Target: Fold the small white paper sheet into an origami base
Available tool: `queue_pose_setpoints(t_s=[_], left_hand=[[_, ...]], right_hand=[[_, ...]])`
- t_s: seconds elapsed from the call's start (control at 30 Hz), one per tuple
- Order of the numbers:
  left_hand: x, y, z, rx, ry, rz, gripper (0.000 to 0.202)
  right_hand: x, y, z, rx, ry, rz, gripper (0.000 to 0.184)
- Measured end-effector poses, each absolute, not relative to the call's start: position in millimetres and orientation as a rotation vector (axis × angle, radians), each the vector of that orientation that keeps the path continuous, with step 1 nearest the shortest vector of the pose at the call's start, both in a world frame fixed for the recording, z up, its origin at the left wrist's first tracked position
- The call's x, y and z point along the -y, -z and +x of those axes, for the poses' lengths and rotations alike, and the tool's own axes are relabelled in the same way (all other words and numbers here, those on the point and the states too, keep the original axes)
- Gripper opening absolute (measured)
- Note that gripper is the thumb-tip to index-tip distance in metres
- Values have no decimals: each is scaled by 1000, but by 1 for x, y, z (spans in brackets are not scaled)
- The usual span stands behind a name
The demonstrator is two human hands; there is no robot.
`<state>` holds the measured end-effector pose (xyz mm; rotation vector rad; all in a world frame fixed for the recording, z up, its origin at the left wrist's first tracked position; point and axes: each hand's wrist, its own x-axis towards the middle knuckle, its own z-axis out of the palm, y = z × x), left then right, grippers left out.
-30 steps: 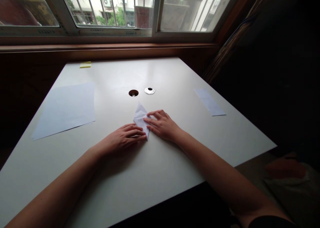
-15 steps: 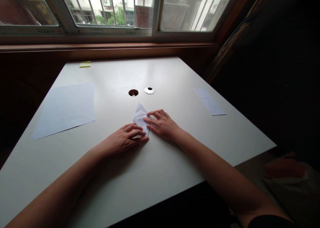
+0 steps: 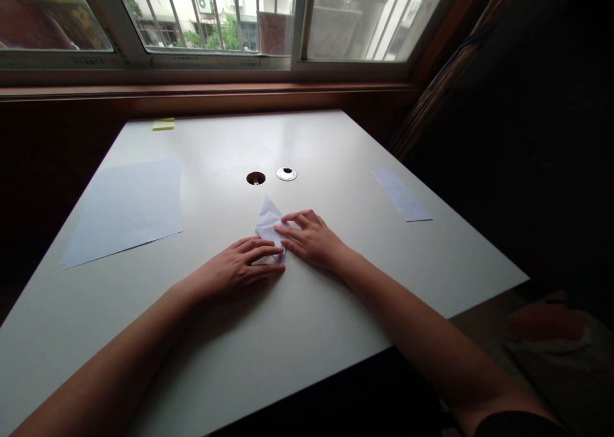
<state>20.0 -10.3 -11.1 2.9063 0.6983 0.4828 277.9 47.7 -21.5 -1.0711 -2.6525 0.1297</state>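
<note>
Two hands meet in my head view; the left hand point(image 3: 240, 262) and the right hand point(image 3: 311, 237) both touch a folded paper point(image 3: 267, 218), which lies on the white table point(image 3: 336, 322) just on the near side of the round hole point(image 3: 256, 178); I judge that spot handy, since both arms reach it and the flat top backs every crease; the left is partly open, fingers spread over the end farther from the hole, apparently pressing it down; the right is half open, fingertips on the paper, probably to stop it sliding; I see no tight grip, and cannot tell whether either thumb is tucked beneath; a large sheet point(image 3: 129, 210) lies well left of the hole and a narrow paper point(image 3: 403, 196) well right of it, perhaps parked for elbow room; a yellow pad point(image 3: 164, 124) sits beyond the hole, leftward; a metal ring point(image 3: 286, 174) lies just right of the hole, perhaps its cover.
</note>
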Motion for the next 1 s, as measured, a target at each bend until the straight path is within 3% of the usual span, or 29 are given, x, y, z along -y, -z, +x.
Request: queue_pose_setpoints(t_s=[0.6,1.0], left_hand=[[8,19,18,-1029,-730,2675,15],[6,24,9,-1074,-720,2591,23]], right_hand=[[-57,26,279,2610,-159,-662,31],[-53,20,279,2671,85,-707,31]])
